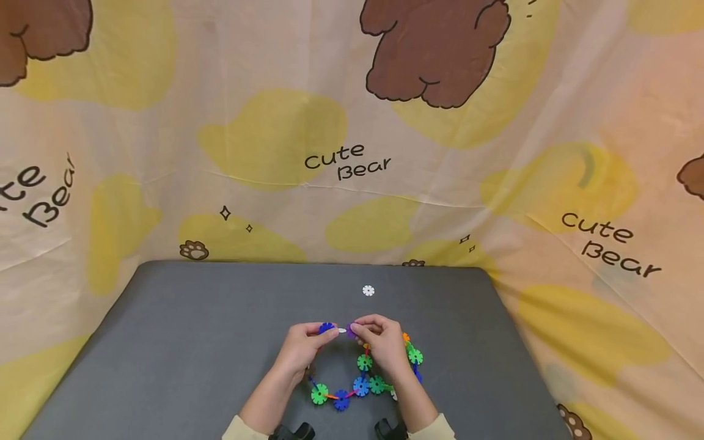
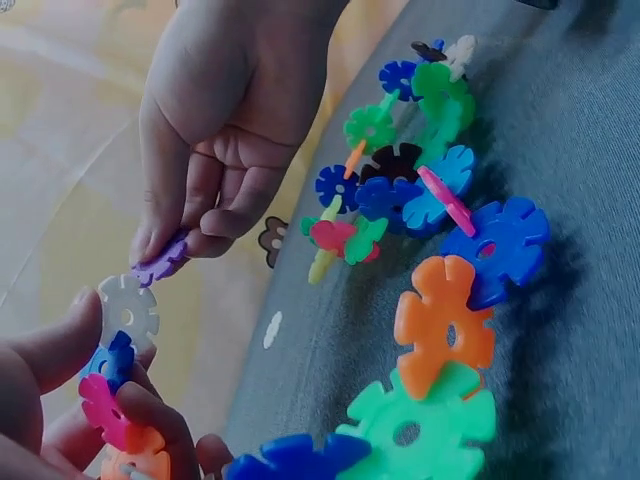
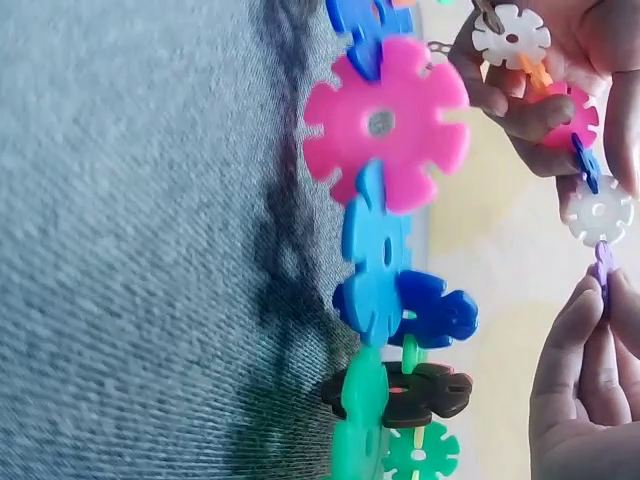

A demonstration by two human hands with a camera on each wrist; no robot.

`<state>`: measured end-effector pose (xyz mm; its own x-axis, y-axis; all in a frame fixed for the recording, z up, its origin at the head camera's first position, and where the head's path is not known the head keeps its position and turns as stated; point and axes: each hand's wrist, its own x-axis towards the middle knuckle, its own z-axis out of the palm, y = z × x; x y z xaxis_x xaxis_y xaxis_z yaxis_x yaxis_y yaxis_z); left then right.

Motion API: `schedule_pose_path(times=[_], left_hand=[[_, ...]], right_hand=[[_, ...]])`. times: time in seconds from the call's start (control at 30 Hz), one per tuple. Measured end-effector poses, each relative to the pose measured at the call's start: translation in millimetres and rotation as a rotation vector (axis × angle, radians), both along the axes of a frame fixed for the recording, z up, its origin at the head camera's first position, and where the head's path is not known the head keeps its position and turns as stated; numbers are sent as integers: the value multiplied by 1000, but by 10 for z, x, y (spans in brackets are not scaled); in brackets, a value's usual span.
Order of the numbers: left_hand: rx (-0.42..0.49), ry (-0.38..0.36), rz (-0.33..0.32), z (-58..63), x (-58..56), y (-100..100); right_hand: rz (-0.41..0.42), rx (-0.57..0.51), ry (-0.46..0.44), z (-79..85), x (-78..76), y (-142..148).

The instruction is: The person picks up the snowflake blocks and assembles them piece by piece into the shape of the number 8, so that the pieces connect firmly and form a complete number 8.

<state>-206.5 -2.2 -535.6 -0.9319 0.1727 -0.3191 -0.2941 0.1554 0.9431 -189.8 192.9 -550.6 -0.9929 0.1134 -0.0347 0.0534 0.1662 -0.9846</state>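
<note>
My left hand pinches a white snowflake disc at the end of a chain of slotted plastic discs. A blue disc, a pink disc and an orange disc follow it along the fingers. Between thumb and fingertips, my right hand grips a purple disc, whose edge meets the white disc's rim. Below both hands the rest of the chain curves over the table, with a green disc, a dark blue disc and a light blue disc.
A loose white disc lies on the grey table beyond the hands. More linked discs, such as a green disc, pass beside the right forearm. A printed bear cloth hangs behind the table's far edge.
</note>
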Motion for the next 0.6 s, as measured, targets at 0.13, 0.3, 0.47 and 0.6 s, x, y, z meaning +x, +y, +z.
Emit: schedule_pose_path(times=[0.13,0.3,0.47,0.6], left_hand=[[-5,-10,2,23,12,8],[-19,-13,-11,32,35,23],[-17,-6,-14,37,36,30],[-4,-4,-19,31,30,33]], right_hand=[[-6,-29,-22,-9,26,6],[13,-14,-24,-20,48,45],[32,10,-16,2,48,76],[1,9,-15,17,49,86]])
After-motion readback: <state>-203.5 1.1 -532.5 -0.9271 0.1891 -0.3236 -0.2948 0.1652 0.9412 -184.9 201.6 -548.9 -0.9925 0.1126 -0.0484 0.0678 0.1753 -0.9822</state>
